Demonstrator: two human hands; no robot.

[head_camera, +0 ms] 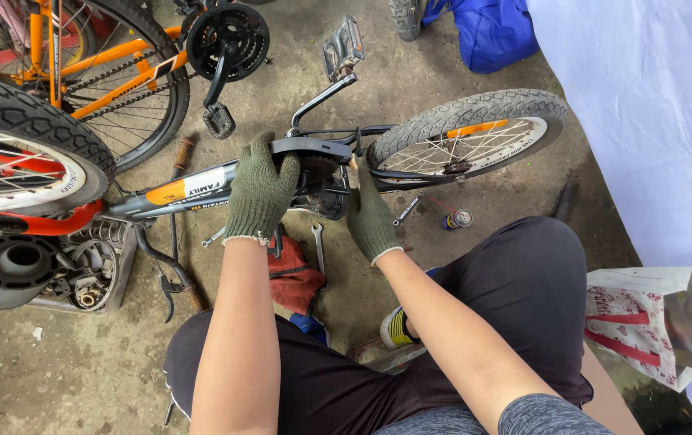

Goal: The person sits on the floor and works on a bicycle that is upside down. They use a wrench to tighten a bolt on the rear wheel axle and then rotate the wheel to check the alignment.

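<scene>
A small bicycle lies on its side on the concrete floor, its grey and orange frame tube point(177, 192) pointing left and its rear wheel point(465, 133) at upper right. My left hand point(260, 193), in a green knit glove, grips the frame by the black chain guard point(314, 147). My right hand point(370, 216), gloved the same way, rests against the crank area beside the wheel; what it touches is hidden. A silver crank arm with a pedal point(341, 48) sticks up behind the guard.
An orange bicycle point(112, 64) stands at upper left, a red-framed wheel point(16, 153) at left. A spanner point(318, 246), a red rag point(294, 278), a spray can point(459, 218) and a crate of parts point(80, 274) lie on the floor. A paper bag point(652, 322) sits right.
</scene>
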